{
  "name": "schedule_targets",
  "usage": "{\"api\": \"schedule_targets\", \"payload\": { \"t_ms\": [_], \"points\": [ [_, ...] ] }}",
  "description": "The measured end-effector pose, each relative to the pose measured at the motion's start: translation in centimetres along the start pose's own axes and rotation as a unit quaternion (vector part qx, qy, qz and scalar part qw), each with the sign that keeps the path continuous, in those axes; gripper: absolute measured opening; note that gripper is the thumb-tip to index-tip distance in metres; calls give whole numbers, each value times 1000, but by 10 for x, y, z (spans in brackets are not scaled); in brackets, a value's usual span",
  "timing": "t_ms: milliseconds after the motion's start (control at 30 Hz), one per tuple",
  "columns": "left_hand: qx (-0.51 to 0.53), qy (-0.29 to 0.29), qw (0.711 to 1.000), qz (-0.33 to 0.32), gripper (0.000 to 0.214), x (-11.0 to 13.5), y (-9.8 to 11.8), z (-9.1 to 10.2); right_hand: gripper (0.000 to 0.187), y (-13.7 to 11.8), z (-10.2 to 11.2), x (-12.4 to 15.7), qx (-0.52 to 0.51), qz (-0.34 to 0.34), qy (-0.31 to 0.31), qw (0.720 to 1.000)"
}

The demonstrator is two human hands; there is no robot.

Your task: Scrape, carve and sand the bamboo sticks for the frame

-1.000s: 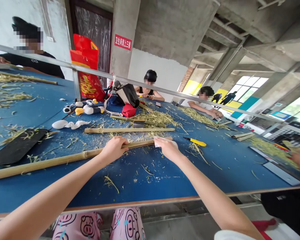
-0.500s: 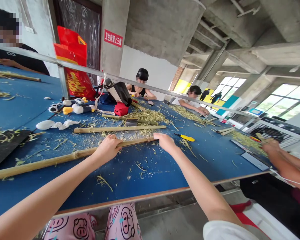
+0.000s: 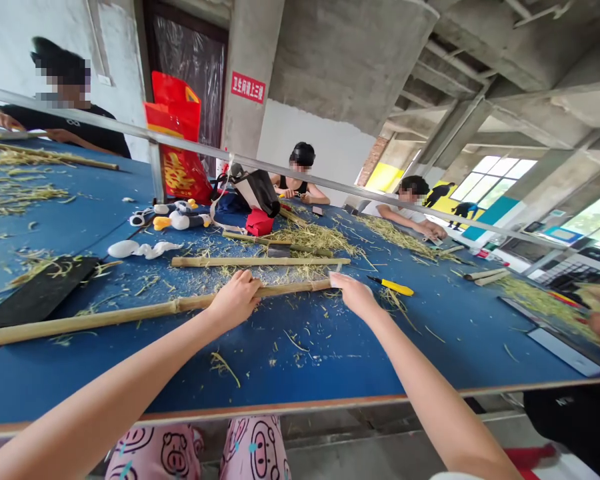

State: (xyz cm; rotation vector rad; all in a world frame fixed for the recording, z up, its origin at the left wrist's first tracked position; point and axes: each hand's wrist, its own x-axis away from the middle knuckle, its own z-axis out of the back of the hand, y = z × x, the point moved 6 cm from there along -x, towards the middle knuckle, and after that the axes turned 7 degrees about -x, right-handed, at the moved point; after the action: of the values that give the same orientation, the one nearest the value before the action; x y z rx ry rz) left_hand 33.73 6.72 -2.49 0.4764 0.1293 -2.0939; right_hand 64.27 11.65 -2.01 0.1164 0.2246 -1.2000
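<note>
A long pale bamboo pole [image 3: 130, 319] slants across the blue table [image 3: 300, 373], its far left end near the table's left side. My left hand [image 3: 236, 297] is closed around it near its middle. At the pole's right end, my right hand [image 3: 354, 293] grips with bent fingers. Something thin and pale shows at those fingertips; its kind is unclear. Just behind lies a shorter bamboo piece [image 3: 260, 261]. To the right of my right hand rests a yellow-handled knife [image 3: 396, 287], its dark blade toward me and the hand.
Bamboo shavings [image 3: 325, 239] are scattered about. A dark flat board [image 3: 45, 293] lies at left, near a white twisted item [image 3: 143, 249] and plush toys [image 3: 180, 217]. Behind stand a red bag [image 3: 183, 167] and a metal rail [image 3: 290, 175]. Several people work around the table.
The view has turned left, so the scene sits further right. Both hands stay on the pole, with the right one still at its end. The co-worker's hand at right has moved partly out of view.
</note>
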Motion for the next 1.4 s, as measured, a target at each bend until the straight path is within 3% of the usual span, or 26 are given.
{"api": "schedule_targets", "payload": {
  "t_ms": [100, 267, 400, 567, 700, 733, 867, 1033, 1100, 1200, 1333, 1400],
  "points": [
    [24, -15, 999, -22, 33, -1, 0, -1, 70, 10, -2, 1, 8, -36, 9, 999],
    [40, -33, 998, 22, 30, -2, -1, -1, 68, -20, -5, 6, -18, 79, 4, 997],
    [58, -38, 996, 54, 29, 0, 0, 2, 64, -10, 3, 6, 5, -20, 14, 1000],
    [46, -34, 996, 67, 31, 4, 2, 1, 68, -24, 4, 7, -28, 90, -3, 996],
    [21, -28, 996, 76, 27, 6, 4, -2, 60, -9, 7, 8, 18, -38, 14, 999],
    [12, -25, 997, 75, 27, 7, 5, -3, 62, -14, 6, 8, 16, -28, 14, 999],
    [-30, -4, 997, 64, 27, 7, 10, -2, 72, -47, 0, 12, -49, 119, 7, 992],
    [-72, 7, 995, 75, 26, 3, 9, 4, 70, -24, 16, -7, -93, 59, 37, 993],
    [-64, 6, 995, 70, 26, 3, 9, 2, 69, -19, 20, -21, -112, 65, 36, 991],
    [-27, 14, 998, 48, 34, 4, 8, -2, 72, -22, 13, -39, -115, 101, 11, 988],
    [9, 3, 999, 45, 37, 2, 2, -6, 68, -23, -2, -50, -76, 65, 7, 995],
    [19, -11, 998, 54, 34, 1, -1, -6, 67, -28, -6, -48, -71, 84, 7, 994]
  ]
}}
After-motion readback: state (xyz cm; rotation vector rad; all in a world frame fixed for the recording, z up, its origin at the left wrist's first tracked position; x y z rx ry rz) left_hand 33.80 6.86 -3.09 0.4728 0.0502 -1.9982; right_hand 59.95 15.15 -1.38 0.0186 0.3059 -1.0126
